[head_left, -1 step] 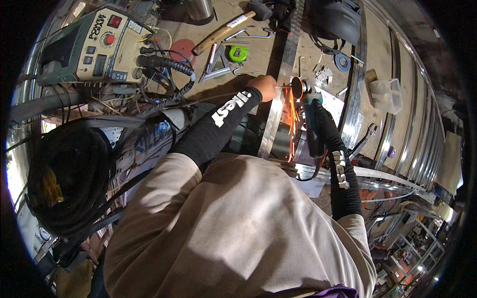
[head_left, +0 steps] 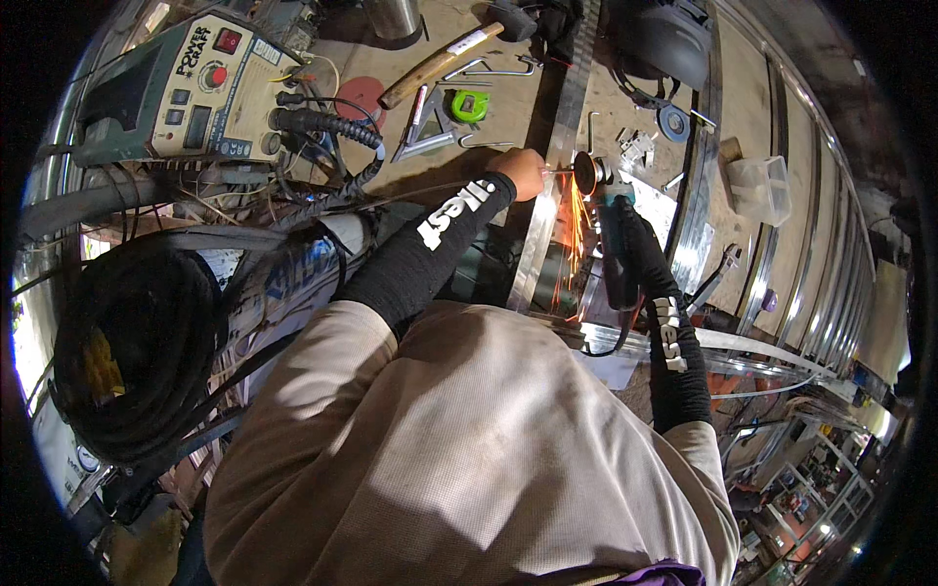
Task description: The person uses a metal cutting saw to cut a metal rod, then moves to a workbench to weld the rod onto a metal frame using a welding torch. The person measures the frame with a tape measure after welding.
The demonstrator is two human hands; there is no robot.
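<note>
Workshop worktop: a tan surface [head_left: 513, 112] crossed by long metal bars, littered with tools, bright in patches and dim at the edges.
Left fingers: curled into a fist, the left hand [head_left: 521, 174] clamped on a slim metal piece [head_left: 550, 172] whose far end meets the disc.
Right fingers: closed round the angle grinder [head_left: 616, 259] near its head, I'd say, though the right hand [head_left: 628, 210] is too dark to count them singly.
Grinding disc: edge toward the left fist [head_left: 585, 174], close beside those knuckles.
Sparks: orange streaks [head_left: 576, 239] falling toward the wearer, just right of a flat metal bar [head_left: 535, 239].
Step in hand: grinding or trimming the slim piece's tip, as I judge it.
Next move: calls for light, even pressure, a small turn of the piece, and fingertips well clear of the disc.
Left of the work: green tape measure [head_left: 470, 105], wooden-handled hammer [head_left: 435, 70], then the welding machine [head_left: 200, 98] and coiled black cable [head_left: 186, 322].
Right of it: loose disc [head_left: 673, 122], black welding helmet [head_left: 660, 44], adjustable wrench [head_left: 718, 273], clear plastic tub [head_left: 760, 190].
</note>
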